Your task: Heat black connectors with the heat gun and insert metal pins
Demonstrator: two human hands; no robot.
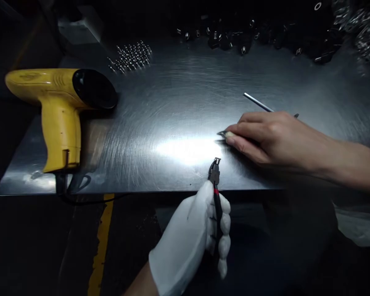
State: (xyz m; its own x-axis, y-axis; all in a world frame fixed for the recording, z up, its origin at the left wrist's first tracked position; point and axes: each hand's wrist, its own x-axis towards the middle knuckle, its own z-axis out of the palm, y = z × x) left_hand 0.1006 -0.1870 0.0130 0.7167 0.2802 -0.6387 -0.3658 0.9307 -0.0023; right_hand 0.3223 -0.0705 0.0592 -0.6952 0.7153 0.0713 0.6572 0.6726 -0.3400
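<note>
My left hand, in a white glove, grips a pair of small black pliers with a red mark on the handle; their tip points up over the near edge of the steel table. A tiny metal ring seems to sit at the pliers' tip. My bare right hand rests flat on the table to the right, fingertips pinching a small dark metal part against the surface. A thin metal rod sticks out behind that hand.
A yellow heat gun stands at the table's left, its cord hanging over the near edge. Several small metal pins stand in rows at the back left. Dark fittings are piled along the back edge.
</note>
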